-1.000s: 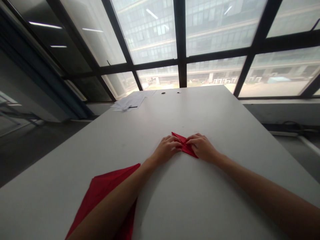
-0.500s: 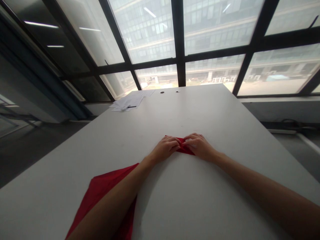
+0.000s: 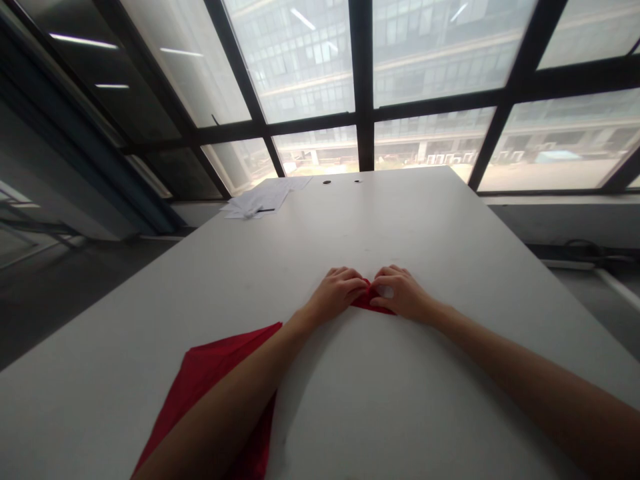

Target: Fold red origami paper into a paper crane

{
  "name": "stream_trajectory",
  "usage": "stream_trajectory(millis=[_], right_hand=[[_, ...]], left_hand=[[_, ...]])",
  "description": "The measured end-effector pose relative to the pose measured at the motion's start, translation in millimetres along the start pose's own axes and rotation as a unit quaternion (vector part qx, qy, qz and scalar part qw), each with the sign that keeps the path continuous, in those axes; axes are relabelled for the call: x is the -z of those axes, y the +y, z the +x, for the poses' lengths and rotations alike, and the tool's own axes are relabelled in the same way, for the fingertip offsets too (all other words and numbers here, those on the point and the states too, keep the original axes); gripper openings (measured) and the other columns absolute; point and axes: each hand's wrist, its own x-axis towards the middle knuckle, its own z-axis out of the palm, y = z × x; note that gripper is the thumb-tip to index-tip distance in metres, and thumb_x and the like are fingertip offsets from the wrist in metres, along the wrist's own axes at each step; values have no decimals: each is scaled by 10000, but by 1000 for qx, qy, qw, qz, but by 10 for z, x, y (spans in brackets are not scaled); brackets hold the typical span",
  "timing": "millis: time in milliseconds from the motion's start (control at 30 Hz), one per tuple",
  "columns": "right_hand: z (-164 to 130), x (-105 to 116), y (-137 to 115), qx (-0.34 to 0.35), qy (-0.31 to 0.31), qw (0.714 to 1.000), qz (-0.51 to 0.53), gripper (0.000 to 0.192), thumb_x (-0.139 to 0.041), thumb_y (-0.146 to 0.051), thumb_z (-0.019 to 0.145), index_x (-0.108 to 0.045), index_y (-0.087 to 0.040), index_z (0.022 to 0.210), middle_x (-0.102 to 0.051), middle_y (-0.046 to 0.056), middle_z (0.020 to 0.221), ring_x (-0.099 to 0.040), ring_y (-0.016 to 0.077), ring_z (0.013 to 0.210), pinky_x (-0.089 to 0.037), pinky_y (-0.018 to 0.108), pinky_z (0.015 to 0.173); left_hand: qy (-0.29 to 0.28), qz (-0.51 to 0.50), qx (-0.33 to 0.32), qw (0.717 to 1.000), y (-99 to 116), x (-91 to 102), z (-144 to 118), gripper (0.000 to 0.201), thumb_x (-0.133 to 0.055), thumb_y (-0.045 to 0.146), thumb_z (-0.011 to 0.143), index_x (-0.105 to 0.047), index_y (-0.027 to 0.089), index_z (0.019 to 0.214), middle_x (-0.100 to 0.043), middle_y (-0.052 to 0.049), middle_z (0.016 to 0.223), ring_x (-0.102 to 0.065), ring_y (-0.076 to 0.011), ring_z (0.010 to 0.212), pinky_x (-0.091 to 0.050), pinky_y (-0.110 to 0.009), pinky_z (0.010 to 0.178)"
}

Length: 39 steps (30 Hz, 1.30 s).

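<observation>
A wall of big windows with dark frames fills the space ahead of me, with another building showing through the glass. Below it stretches the long white table I am working at, running from my body to the window. Near my left forearm, at the near edge of the table, lies a large red sheet, flat, with my arm crossing over part of it. At the far left corner of the table sits a loose stack of white papers, well apart from me, and two small dark round holes show in the tabletop just beside them. In the middle of the table my left hand and my right hand meet, palms down, fingers curled and their tips close together. Between them, flat on the tabletop, is the small folded red paper, mostly covered; only a narrow red sliver shows under my fingertips. Both hands press down on it rather than grip it, the right thumb laid across its edge, the left fingers touching its other side.
</observation>
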Motion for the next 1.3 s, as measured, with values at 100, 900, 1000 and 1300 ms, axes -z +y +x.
stream_trajectory(millis=[100, 900, 1000, 1300], right_hand=[[7, -18, 14, -4, -4, 1000, -6, 184, -789, -303, 775, -727, -269, 944, -679, 20, 966, -568, 216, 973, -399, 374, 926], [6, 252, -170, -179, -17, 981, -70, 110, -645, -232, 833, -750, -226, 801, -686, 60, 900, -587, 221, 921, -407, 338, 854], [2, 202, -168, -176, -44, 979, -92, 123, -633, -243, 846, -751, -226, 819, -684, 70, 923, -577, 240, 947, -400, 357, 846], [23, 164, -73, -265, 8, 964, -4, 58, -662, -182, 736, -673, -193, 792, -686, 23, 762, -599, 156, 688, -416, 259, 628]], left_hand=[[14, -5, -28, 1000, 92, 34, -24, 283, -449, 201, 1004, -652, 253, 1194, -683, -50, 1195, -603, -194, 1130, -393, -400, 1063], [36, -34, 133, 990, 84, -41, -10, 57, -699, 253, 844, -659, 215, 858, -685, -16, 961, -587, -203, 913, -457, -353, 859], [44, -47, 128, 990, 81, -49, -11, 59, -624, 235, 896, -669, 214, 865, -684, -22, 975, -586, -199, 926, -453, -349, 873], [46, -58, 140, 987, 53, -86, 1, 31, -643, 189, 854, -655, 217, 853, -675, -20, 962, -577, -205, 948, -453, -348, 883]])
